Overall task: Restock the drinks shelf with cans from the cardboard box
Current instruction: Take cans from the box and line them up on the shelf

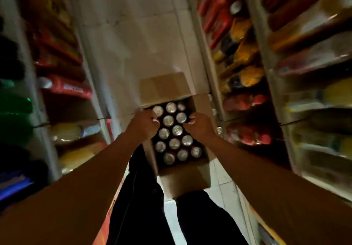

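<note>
Both forearms are bare from the frame's lower corners up to the wrists, with no sleeve, watch or band showing on either. The left hand and right hand wear no gloves or rings that can be made out. Below them, the legs are in loose black trousers, the fabric creased in long folds.

The cardboard box is brown and stands open on the floor of the aisle, its flaps folded outward. Inside, the cans stand upright in close rows of three, showing their silver tops. Several places at the left far side are hidden.
</note>
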Available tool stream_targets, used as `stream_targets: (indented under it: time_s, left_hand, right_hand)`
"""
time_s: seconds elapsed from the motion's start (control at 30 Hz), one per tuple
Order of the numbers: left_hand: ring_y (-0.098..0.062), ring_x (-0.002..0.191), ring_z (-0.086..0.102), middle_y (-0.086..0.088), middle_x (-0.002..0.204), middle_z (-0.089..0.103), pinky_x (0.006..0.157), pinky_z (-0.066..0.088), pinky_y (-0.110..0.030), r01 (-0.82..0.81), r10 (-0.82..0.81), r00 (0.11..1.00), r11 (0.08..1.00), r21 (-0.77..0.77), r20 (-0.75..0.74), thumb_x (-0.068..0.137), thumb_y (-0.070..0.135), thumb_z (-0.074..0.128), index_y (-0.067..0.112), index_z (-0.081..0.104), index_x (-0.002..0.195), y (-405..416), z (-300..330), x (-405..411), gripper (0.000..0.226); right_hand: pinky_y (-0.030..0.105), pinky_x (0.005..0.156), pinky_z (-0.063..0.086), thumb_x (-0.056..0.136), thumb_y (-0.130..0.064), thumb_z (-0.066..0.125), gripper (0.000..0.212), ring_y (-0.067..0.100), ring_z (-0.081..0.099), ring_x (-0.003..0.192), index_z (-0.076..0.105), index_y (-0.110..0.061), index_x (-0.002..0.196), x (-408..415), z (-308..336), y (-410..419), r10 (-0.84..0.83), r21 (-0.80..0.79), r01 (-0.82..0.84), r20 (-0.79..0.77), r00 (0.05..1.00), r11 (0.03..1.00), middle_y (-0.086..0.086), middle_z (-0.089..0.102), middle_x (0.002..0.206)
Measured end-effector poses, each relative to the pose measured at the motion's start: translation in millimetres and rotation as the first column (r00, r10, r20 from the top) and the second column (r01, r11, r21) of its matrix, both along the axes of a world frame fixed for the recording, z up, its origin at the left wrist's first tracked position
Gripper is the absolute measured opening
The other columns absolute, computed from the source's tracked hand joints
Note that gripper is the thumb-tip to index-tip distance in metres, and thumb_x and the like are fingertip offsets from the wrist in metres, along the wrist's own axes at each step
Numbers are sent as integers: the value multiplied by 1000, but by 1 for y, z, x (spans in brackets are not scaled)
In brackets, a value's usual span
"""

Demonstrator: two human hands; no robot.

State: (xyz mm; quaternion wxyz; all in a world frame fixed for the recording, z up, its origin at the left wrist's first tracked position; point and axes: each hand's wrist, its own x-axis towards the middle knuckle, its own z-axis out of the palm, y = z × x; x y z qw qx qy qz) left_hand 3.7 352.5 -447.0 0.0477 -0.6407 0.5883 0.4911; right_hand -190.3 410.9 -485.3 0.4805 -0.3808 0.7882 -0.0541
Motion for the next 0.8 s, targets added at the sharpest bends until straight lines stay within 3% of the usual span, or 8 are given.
stream_targets:
  time_s: [0.07, 0.17, 0.33, 0.43, 0.57, 0.67, 0.73, 0.8]
  left_hand:
    - [-32, 102, 65, -17, 103, 69, 91, 49, -42, -28, 28, 1000, 1000, 2, 0, 78, 28, 55, 5, 68, 99, 2, -48, 13, 34]
    - [-19, 96, 66, 2, 91, 67, 88, 50, -31, -103, 103, 995, 994, 31, -9, 85, 23, 62, 18, 67, 103, 0, -108, 19, 20]
    - [-14, 91, 66, 6, 90, 66, 83, 51, -27, -157, 156, 984, 988, -1, -84, 90, 19, 57, 17, 67, 106, -3, -166, 8, 19]
    - [-17, 90, 66, 3, 91, 67, 84, 53, -33, -137, 137, 984, 991, 4, -114, 89, 17, 58, 16, 65, 108, 6, -183, 10, 20]
    - [-14, 88, 66, 5, 91, 68, 84, 53, -32, -157, 153, 979, 988, -12, -137, 90, 16, 58, 18, 66, 106, 22, -196, 16, 18]
    - [-13, 85, 66, 5, 89, 67, 81, 54, -28, -165, 160, 974, 986, -20, -161, 91, 15, 59, 17, 66, 105, 28, -193, 18, 16]
    - [-13, 88, 66, 3, 93, 68, 85, 54, -30, -161, 153, 971, 986, -30, -182, 88, 13, 63, 15, 65, 108, 28, -183, 19, 20]
    - [-14, 99, 63, 0, 107, 66, 91, 52, -32, -134, 119, 976, 988, -72, -182, 82, 15, 71, 15, 62, 114, 20, -164, 17, 34]
  right_hand:
    - [23, 79, 36, 86, -34, 72, 42, 30, 60, 111, 64, -1, 111, 16, -52, -16, -21, 35, 21, 7, 1000, 999, 16, 67, 115]
    - [29, 86, 44, 84, -51, 67, 60, 31, 61, 114, 58, -7, 124, 34, -124, -36, -104, 78, 103, 15, 994, 992, 12, 66, 120]
    - [34, 92, 44, 84, -45, 71, 78, 31, 54, 124, 38, -8, 144, 39, -192, -66, -146, 144, 147, -16, 989, 979, 13, 52, 139]
    - [33, 86, 46, 79, -49, 74, 75, 30, 58, 116, 45, -9, 135, 44, -218, -66, -16, 147, 32, -105, 994, 989, 12, 58, 130]
    - [41, 98, 47, 78, -53, 70, 65, 30, 60, 112, 53, -10, 124, 49, -233, -59, 144, 56, -134, -255, 956, 989, 11, 65, 117]
    - [32, 78, 49, 76, -54, 72, 56, 28, 64, 104, 58, -14, 113, 46, -224, -54, 90, -38, -103, -250, 964, 994, 8, 67, 112]
    - [32, 76, 50, 75, -58, 72, 54, 25, 66, 97, 62, -16, 109, 37, -200, -48, 15, -97, -34, -190, 982, 995, 6, 70, 107]
    - [32, 74, 51, 73, -60, 73, 40, 18, 66, 86, 66, -25, 92, 23, -163, -43, -77, -159, 65, -68, 995, 985, 0, 71, 93]
